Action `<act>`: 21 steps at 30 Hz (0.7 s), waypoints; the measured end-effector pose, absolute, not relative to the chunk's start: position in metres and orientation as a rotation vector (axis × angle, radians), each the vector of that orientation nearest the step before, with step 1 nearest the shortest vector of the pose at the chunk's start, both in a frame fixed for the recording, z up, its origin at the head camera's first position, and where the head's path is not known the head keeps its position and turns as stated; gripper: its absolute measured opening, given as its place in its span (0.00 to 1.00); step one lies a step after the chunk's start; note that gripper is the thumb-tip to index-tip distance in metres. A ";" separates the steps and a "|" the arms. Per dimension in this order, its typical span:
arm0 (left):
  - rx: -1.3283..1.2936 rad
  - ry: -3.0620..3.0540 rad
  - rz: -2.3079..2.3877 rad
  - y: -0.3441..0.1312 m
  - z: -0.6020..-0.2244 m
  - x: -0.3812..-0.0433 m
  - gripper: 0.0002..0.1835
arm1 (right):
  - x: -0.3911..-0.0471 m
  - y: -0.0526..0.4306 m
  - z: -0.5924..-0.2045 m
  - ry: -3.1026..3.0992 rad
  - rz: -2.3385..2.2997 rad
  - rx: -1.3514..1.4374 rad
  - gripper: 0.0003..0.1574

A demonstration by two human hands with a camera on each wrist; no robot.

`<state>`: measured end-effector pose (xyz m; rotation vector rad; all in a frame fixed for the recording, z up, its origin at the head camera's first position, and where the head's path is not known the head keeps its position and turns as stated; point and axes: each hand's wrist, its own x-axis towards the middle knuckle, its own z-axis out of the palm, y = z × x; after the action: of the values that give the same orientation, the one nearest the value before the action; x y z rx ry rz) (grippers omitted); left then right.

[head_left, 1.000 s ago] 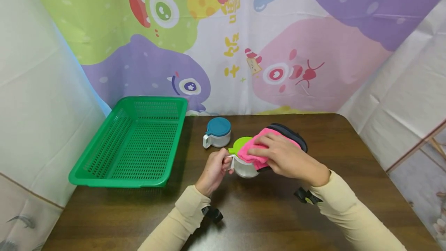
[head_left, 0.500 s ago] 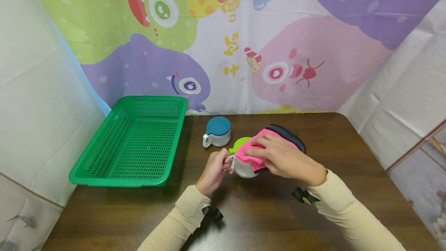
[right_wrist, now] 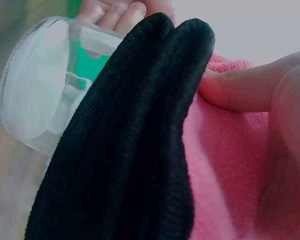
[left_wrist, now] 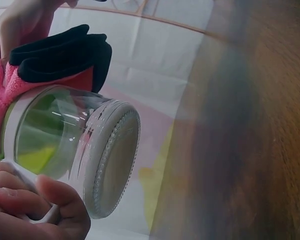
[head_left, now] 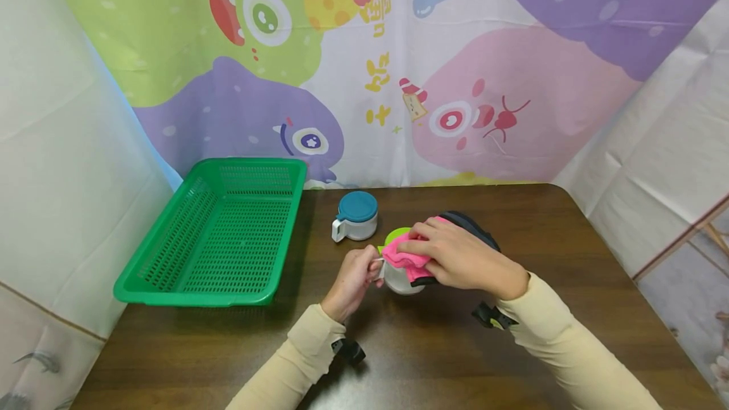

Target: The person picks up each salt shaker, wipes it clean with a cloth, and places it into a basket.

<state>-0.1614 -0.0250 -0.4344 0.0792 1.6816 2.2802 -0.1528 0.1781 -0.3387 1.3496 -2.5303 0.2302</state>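
Note:
A clear glass jar [head_left: 398, 278] with a white handle and a bright green lid [head_left: 395, 235] is held up off the table, as the left wrist view shows. My left hand [head_left: 350, 280] grips its handle, fingers curled round it. Over the lid and side lies a folded pink cloth [head_left: 405, 257] with a black edge, held by my right hand [head_left: 460, 257]. Seen from the right wrist, the thumb presses into the pink cloth [right_wrist: 225, 165] and the black fold hides part of the jar [right_wrist: 37, 85]. The cloth covers much of the lid.
A similar jar with a blue lid [head_left: 357, 207] stands on the brown table [head_left: 433, 353] behind my left hand. To the left is a green perforated basket [head_left: 279, 252]. A cartoon-printed curtain [head_left: 364, 150] hangs along the table's back edge.
My right hand and the cloth have shifted slightly left and down over the jar. The jar and left hand have dropped a little. The blue-lidded jar and basket stay put.

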 end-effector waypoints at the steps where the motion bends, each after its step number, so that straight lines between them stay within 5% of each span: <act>1: 0.086 1.688 2.276 -0.025 -0.434 -0.161 0.16 | -0.153 0.178 -0.338 -2.540 0.227 1.347 0.24; 21: 0.129 1.754 2.213 -0.023 -0.429 -0.156 0.17 | -0.157 0.178 -0.332 -2.637 0.309 1.323 0.21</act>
<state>-0.1560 -0.0228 -0.4286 0.1294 1.7541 2.2128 -0.1569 0.1782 -0.3321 1.3231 -2.6367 0.3086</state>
